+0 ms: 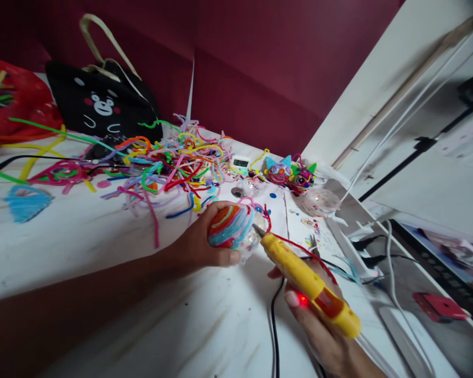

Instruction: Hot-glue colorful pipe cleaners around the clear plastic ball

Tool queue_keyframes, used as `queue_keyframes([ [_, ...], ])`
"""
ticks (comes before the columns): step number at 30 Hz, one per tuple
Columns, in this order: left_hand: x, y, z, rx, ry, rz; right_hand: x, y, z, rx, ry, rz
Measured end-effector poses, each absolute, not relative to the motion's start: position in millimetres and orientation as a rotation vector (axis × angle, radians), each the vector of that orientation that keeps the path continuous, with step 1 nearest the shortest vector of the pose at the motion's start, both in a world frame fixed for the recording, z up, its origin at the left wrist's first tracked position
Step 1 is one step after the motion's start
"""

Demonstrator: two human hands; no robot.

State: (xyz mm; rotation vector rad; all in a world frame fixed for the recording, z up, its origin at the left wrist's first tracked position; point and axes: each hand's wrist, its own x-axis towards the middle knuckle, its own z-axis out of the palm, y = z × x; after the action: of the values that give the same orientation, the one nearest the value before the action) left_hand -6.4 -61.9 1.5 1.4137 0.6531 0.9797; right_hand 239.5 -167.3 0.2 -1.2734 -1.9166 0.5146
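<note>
- Remotely, I view a white craft table point(173, 325), in a home or studio, I cannot tell.
- Pipe cleaners point(189, 157) heap beyond the left hand point(199, 241).
- A glue gun point(299, 270) fills the right hand point(319, 320).

Glue gun point(299, 273) is looking plastic, smooth | ball point(236, 233) is showing fuzzy strips point(225, 223), glossy clear plastic | bag point(130, 110) is looking matt | tabletop point(220, 315) is appearing smooth
</note>
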Motion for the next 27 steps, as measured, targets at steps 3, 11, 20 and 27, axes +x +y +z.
queue_keyframes([
  [3, -5.2, -63.3, 2.9, 1.364, 0.674, 0.985, 241.3, -169.8, 0.2, -1.257, -1.930, 0.506],
  [11, -4.9, -68.3, 7.4, 1.314, 0.714, 0.968, 242.7, -175.4, -7.9, -1.256, -1.940, 0.519],
  [20, -5.1, -64.7, 6.4, 1.340, 0.721, 0.962, 241.7, -174.8, -3.6, -1.267, -1.975, 0.480],
  [27, -4.4, -65.4, 2.9, 1.352, 0.655, 0.964, 244.4, -165.4, -1.2, -1.272, -1.909, 0.461],
])
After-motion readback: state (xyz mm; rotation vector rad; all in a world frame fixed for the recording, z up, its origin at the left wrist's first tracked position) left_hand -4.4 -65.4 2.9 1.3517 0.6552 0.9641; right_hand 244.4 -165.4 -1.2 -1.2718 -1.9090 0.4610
